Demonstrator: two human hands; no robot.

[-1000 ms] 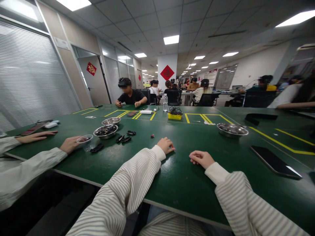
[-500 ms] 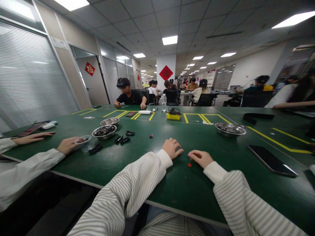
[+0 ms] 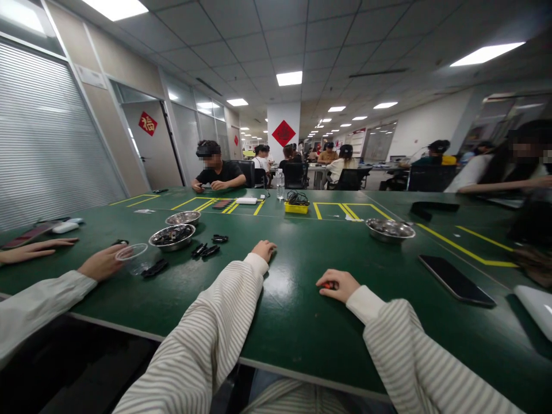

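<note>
My right hand (image 3: 340,286) rests low over the green table, its fingers curled round a small orange-red piece (image 3: 330,285) that partly shows between thumb and fingers. Farther forward and to the left, my left hand (image 3: 264,250) reaches down to the tabletop with bent fingers. Its fingertips are mostly turned away, and whatever they close on is hidden. Left of that hand lie several black plastic parts (image 3: 209,251), and behind them stands a metal bowl (image 3: 155,246) full of dark pieces.
A neighbour's hand (image 3: 103,261) holds a clear plastic cup (image 3: 131,253) at left. Another metal bowl (image 3: 390,237) and a black phone (image 3: 456,280) are on the right. A yellow tray (image 3: 296,209) of cables and a water bottle (image 3: 280,184) stand farther back.
My left hand has moved forward and left, over where a small red and black piece lay. My right hand has closed round the orange-red piece from the table. The view has turned slightly right.
</note>
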